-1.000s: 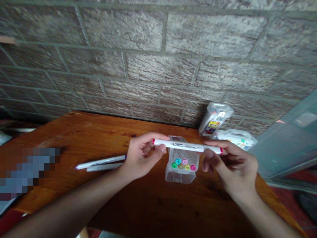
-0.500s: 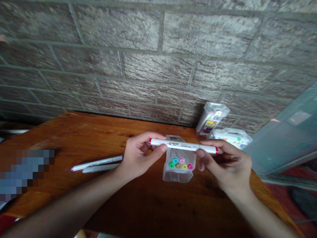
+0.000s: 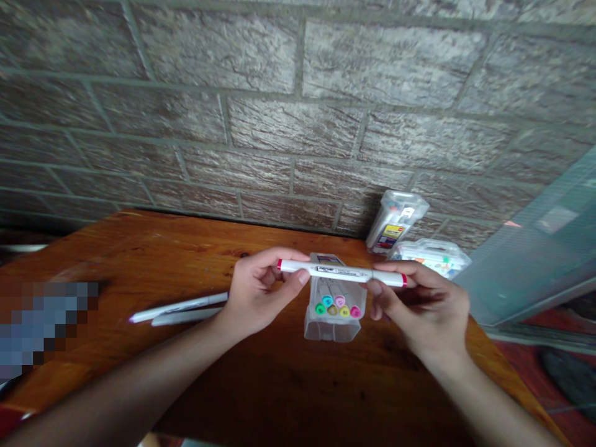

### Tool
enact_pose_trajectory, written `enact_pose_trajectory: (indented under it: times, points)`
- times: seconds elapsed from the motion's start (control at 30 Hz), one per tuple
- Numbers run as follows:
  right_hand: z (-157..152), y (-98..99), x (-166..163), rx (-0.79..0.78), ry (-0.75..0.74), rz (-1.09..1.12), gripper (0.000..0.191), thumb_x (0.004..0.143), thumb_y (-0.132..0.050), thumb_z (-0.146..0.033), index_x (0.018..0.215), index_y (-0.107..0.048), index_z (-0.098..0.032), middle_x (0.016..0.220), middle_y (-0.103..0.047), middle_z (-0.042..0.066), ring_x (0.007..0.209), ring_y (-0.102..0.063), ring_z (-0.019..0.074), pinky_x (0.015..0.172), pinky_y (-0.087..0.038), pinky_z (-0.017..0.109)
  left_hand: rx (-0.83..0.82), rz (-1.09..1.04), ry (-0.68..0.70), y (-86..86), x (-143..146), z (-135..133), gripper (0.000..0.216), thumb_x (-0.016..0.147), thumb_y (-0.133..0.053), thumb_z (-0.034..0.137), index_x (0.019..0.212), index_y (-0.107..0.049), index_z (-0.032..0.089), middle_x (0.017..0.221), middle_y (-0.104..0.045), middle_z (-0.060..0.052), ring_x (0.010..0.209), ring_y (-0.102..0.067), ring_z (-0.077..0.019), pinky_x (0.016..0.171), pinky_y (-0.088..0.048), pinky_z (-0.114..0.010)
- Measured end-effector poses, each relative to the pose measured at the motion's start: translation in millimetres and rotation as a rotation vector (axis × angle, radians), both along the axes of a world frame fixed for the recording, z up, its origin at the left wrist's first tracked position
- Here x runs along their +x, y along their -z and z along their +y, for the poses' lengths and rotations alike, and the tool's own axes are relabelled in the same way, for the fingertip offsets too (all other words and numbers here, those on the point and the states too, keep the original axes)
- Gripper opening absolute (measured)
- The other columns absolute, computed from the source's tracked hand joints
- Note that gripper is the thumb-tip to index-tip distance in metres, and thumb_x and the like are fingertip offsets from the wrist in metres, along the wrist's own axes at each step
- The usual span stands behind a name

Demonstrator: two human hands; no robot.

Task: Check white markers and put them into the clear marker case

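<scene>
A white double-ended marker [image 3: 338,272] with red ends is held level between my two hands. My left hand [image 3: 261,292] pinches its left part between thumb and fingers. At its right part, my right hand [image 3: 423,304] has thumb and fingers closed around the barrel. Below and behind the marker lies a clear plastic case [image 3: 333,329] holding several markers with coloured ends, among them green, blue, pink and yellow; the held marker hides part of it. Left of my left hand, a white marker with a purple tip [image 3: 177,308] and another whitish marker [image 3: 189,317] lie on the wood.
The wooden table [image 3: 186,248] meets a grey brick wall [image 3: 261,124] at the back. A clear marker case [image 3: 395,220] stands upright by the wall, with a second handled case [image 3: 431,257] beside it. A glass panel [image 3: 535,248] rises at the right; a blurred-out patch [image 3: 41,329] covers the left.
The whole view shifts very slightly to the left. Both hands keep the same hold on the red-ended marker.
</scene>
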State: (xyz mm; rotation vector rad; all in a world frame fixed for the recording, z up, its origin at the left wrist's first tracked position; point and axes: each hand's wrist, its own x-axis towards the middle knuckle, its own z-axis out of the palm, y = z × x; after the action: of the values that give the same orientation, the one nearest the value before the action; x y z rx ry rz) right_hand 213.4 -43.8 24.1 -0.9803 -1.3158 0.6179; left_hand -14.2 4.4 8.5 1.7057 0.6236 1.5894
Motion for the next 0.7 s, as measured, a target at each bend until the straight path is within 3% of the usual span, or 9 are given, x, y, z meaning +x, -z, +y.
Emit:
enact_pose_trajectory:
  times: [0.17,0.43,0.7]
  points:
    - [0.0,0.1,-0.4,-0.013,-0.005,0.004,0.018,0.084,-0.09,-0.029,0.096,-0.082,-0.02,0.054,-0.07,-0.002,0.04,-0.062,0.0125,0.04,-0.052,0.023,-0.031,0.019,-0.019,0.3,-0.1,-0.4,0.01,0.088,-0.082,0.023,0.096,-0.08,0.017,0.068,-0.073,-0.002,0.049,-0.058,-0.0097,0.039,-0.038,-0.018]
    - [5.3,1.9,9.5,0.03,-0.077,-0.064,0.014,0.091,-0.084,-0.03,0.1,-0.081,-0.019,0.054,-0.071,-0.002,0.038,-0.063,0.0127,0.037,-0.049,0.021,-0.06,-0.033,0.07,2.3,-1.3,0.8,0.01,0.093,-0.078,0.021,0.102,-0.08,0.016,0.068,-0.073,-0.002,0.046,-0.055,-0.0073,0.042,-0.041,-0.018]
    - [6.6,2.7,12.6,0.03,-0.105,-0.058,0.015,0.095,-0.08,-0.031,0.104,-0.079,-0.019,0.065,-0.077,0.002,0.04,-0.065,0.0136,0.037,-0.051,0.022,-0.129,-0.016,0.082,7.2,-5.3,2.3,0.019,0.096,-0.077,0.03,0.108,-0.079,0.015,0.07,-0.074,-0.003,0.046,-0.056,-0.0082,0.043,-0.043,-0.018]
